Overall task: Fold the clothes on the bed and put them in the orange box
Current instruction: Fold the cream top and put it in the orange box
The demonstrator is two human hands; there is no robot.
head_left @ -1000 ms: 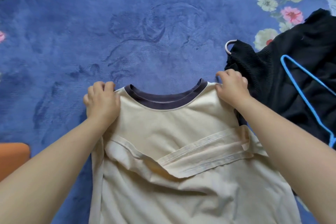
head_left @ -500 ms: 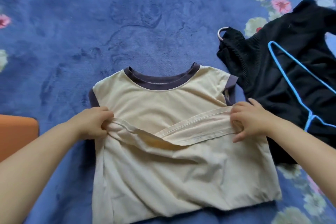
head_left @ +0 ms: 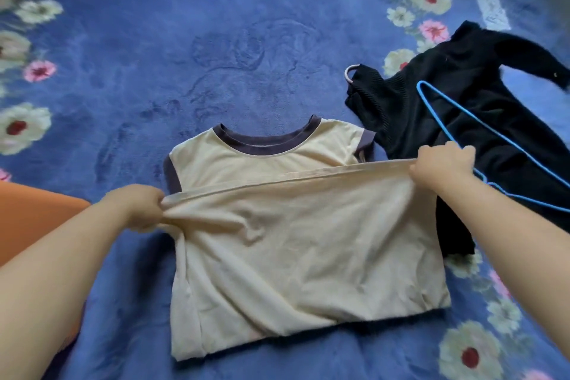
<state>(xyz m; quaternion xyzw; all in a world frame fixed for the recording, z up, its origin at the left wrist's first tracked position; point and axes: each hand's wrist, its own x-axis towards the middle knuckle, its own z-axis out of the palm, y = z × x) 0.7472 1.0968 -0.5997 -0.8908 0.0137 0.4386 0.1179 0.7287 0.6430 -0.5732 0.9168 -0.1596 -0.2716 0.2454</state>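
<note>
**Hem pulled taut, fold half done**

Both hands are gripping the tee (head_left: 296,244) w/ fingers curled round its hem: left hand (head_left: 135,207) is pinching the hem's left end, right hand (head_left: 444,168) is pinching the right end, stretching the edge into a straight band across the chest, below the dark collar. The tee is lying flat on the blue floral bed (head_left: 154,55). The orange box (head_left: 34,219) is showing only as a corner at left, just beside the left arm.

Risks, as I'm judging it: the band is sitting slanted, left end lower, so laying it down now is likely giving a crooked fold. The black top (head_left: 481,133) w/ blue hanger (head_left: 456,129) is lying right beside the right hand, so the hanger could be snagging the tee.

No brand, label or writing readable anywhere.
</note>
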